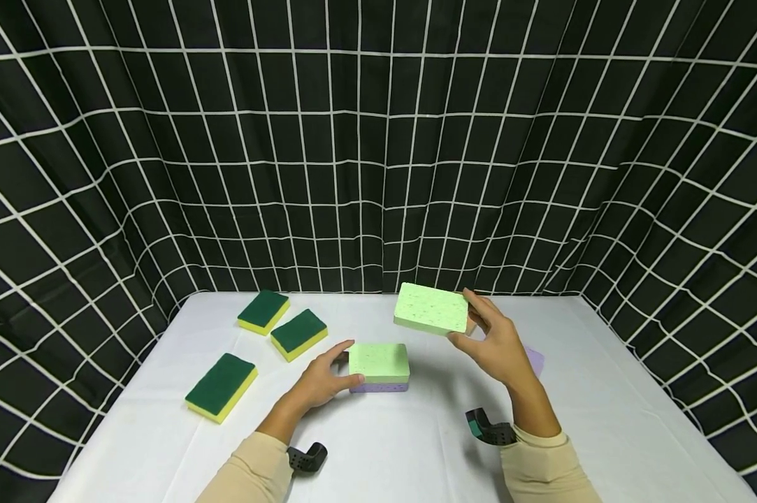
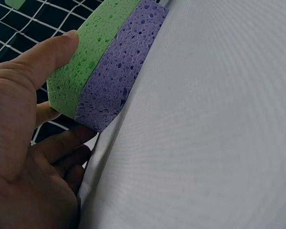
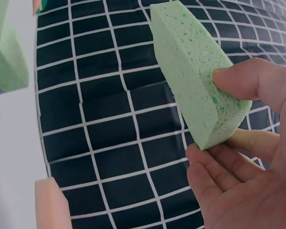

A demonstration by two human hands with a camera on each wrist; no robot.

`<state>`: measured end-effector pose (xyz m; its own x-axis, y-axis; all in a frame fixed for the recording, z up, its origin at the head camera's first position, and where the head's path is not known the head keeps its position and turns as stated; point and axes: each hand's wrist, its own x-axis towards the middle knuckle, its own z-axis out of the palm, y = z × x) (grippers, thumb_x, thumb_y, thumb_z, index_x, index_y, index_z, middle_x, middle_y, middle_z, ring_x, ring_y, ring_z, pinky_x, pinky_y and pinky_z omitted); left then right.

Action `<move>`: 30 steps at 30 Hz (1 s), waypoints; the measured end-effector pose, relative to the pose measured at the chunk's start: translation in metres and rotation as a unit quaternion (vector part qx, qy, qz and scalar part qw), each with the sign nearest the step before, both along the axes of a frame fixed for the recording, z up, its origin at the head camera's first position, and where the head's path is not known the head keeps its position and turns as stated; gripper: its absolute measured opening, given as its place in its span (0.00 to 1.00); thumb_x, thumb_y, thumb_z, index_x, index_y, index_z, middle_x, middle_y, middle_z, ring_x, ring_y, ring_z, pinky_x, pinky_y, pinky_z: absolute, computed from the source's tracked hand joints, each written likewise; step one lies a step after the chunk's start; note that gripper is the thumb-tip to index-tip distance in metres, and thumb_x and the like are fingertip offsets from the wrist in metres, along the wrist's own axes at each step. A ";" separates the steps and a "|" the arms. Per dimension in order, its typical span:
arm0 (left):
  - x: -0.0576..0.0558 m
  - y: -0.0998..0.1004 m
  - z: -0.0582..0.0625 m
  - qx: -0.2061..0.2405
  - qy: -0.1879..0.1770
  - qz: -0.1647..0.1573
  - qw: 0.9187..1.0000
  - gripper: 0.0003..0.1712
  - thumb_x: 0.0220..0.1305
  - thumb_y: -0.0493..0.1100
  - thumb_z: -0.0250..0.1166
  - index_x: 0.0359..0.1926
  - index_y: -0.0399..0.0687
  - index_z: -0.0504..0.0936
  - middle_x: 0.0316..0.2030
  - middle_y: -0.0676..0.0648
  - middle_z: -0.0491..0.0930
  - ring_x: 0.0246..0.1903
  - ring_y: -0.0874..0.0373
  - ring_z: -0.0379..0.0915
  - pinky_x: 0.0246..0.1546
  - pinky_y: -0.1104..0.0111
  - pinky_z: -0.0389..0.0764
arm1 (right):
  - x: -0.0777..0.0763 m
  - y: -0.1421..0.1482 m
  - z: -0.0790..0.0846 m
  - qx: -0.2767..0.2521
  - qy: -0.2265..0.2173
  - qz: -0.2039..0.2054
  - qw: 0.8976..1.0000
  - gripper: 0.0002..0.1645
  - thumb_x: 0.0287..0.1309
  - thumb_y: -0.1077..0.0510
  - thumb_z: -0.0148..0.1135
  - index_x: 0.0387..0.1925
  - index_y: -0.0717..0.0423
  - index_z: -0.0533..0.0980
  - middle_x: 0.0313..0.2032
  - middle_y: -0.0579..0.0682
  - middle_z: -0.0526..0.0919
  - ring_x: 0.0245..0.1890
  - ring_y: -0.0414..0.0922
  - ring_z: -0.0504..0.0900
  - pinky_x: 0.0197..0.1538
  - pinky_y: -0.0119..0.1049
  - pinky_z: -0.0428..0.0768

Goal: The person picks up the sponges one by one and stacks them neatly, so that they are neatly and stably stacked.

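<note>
My right hand [image 1: 494, 346] pinches a light green sponge [image 1: 431, 307] by its right end, raised above the table. In the right wrist view the thumb presses one face of this green sponge [image 3: 190, 71], with fingers beneath it. A second green sponge [image 1: 378, 361] lies flat on a purple sponge [image 1: 379, 387], stacked at the middle of the table. My left hand [image 1: 318, 381] holds the left end of that upper green sponge between thumb and fingers. Its thumb rests on the green layer [image 2: 93, 52], while the lower fingers are near the purple layer's corner [image 2: 109, 95].
Three yellow sponges with dark green scouring tops [image 1: 263, 311] [image 1: 299, 332] [image 1: 221, 386] lie on the left of the white table [image 1: 403, 447]. Partly behind my right hand are a peach sponge [image 3: 52, 205] and another purple sponge [image 1: 535, 360]. A black gridded curtain [image 1: 359, 175] surrounds the table.
</note>
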<state>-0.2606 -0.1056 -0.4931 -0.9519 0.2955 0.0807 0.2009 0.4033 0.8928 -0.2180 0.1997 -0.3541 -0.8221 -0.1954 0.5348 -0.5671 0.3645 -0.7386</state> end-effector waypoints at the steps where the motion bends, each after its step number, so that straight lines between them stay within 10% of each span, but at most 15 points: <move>1: 0.000 0.000 0.000 0.000 0.001 -0.001 1.000 0.47 0.53 0.54 0.74 0.70 0.48 0.64 0.57 0.43 0.74 0.63 0.43 0.61 0.62 0.44 0.57 | 0.002 -0.002 0.003 0.003 -0.003 0.000 1.000 0.44 0.47 0.78 0.67 0.65 0.79 0.57 0.59 0.69 0.67 0.58 0.61 0.71 0.60 0.45 0.68; 9: 0.000 0.001 -0.001 0.000 0.000 0.000 1.000 0.47 0.53 0.54 0.74 0.71 0.48 0.64 0.57 0.43 0.74 0.64 0.43 0.60 0.63 0.44 0.57 | -0.013 -0.005 -0.014 -0.019 -0.023 0.030 0.999 0.47 0.48 0.77 0.67 0.68 0.74 0.55 0.61 0.65 0.66 0.59 0.59 0.71 0.56 0.26 0.70; 21: 0.000 0.001 -0.001 -0.010 0.004 -0.003 1.000 0.47 0.53 0.55 0.73 0.71 0.50 0.64 0.58 0.42 0.74 0.64 0.43 0.60 0.63 0.44 0.57 | -0.009 -0.033 -0.017 -0.025 -0.031 0.064 0.997 0.44 0.45 0.80 0.67 0.64 0.81 0.58 0.63 0.71 0.62 0.61 0.62 0.66 0.62 0.54 0.64; 30: 0.000 0.000 0.000 -0.008 -0.001 0.000 1.000 0.47 0.53 0.55 0.74 0.71 0.51 0.64 0.58 0.42 0.73 0.65 0.43 0.59 0.63 0.44 0.56 | -0.008 -0.043 -0.018 -0.026 -0.055 0.081 0.995 0.43 0.46 0.79 0.66 0.64 0.82 0.58 0.61 0.72 0.65 0.61 0.63 0.67 0.64 0.52 0.62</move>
<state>-0.2607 -0.1054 -0.4931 -0.9521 0.2968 0.0737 0.1987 0.4174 0.8867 -0.2257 0.1567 -0.3720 -0.8368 -0.3041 0.4552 -0.5291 0.2355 -0.8152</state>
